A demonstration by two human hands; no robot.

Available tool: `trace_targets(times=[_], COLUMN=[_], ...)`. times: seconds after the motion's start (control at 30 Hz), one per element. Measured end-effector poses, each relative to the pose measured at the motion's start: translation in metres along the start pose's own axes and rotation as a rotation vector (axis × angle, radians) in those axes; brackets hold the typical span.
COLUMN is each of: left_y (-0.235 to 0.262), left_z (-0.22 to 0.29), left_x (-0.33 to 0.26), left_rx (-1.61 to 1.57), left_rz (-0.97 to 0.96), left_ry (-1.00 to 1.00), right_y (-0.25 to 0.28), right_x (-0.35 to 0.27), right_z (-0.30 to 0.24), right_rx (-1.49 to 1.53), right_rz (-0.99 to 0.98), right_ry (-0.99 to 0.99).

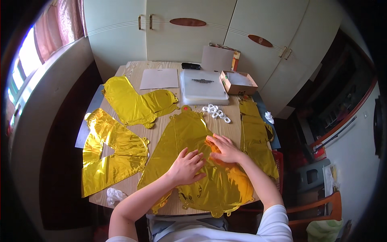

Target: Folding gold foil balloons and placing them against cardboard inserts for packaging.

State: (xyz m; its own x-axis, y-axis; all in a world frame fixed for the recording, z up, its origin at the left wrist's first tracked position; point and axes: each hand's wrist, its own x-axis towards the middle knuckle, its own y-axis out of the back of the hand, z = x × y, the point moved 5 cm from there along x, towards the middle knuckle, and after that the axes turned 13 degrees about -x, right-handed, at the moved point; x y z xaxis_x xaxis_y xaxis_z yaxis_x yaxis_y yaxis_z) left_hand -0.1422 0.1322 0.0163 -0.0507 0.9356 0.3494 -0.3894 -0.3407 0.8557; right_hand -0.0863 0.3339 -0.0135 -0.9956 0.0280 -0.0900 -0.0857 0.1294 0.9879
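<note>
A large flat gold foil balloon (188, 131) lies in front of me, its lower edge at the near side of the table. My left hand (187, 167) rests over its middle, fingers slightly bent and apart, holding nothing. Just to the right, my right hand (224, 150) lies flat on the foil with its fingers stretched out; an orange reflection shows under it. At the left is another gold foil balloon (117, 165) with a hole in its middle. An L-shaped gold balloon (129, 101) lies behind that one. Along the right edge stretches a further gold balloon (256, 137).
Behind the middle balloon are several white ribbon rolls (216, 112), a clear plastic box (203, 90), a sheet of paper (159, 79), a black case (190, 65) and an open carton (238, 83). Crumpled white plastic (115, 196) sits at the near left. Cabinets (181, 38) stand behind the table.
</note>
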Motion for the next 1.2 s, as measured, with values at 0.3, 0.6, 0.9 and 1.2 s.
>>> trace_targets(times=[0.3, 0.6, 0.9, 1.2], left_y=[0.0, 0.0, 0.0, 0.001], left_z=[0.0, 0.0, -0.001, -0.001], left_x=[0.0, 0.0, 0.001, 0.001], left_rx=[0.007, 0.0, -0.002, -0.024], left_rz=[-0.027, -0.034, -0.023, -0.051], left_ry=[-0.003, -0.003, -0.007, 0.012], right_y=[0.008, 0.015, 0.009, 0.015], right_x=[0.003, 0.027, 0.049, 0.0], right_z=[-0.004, 0.003, 0.022, -0.02], right_rx=[0.031, 0.067, 0.041, -0.005], right_rz=[0.108, 0.233, 0.312, 0.432], right_ry=[-0.055, -0.152, -0.358, 0.021])
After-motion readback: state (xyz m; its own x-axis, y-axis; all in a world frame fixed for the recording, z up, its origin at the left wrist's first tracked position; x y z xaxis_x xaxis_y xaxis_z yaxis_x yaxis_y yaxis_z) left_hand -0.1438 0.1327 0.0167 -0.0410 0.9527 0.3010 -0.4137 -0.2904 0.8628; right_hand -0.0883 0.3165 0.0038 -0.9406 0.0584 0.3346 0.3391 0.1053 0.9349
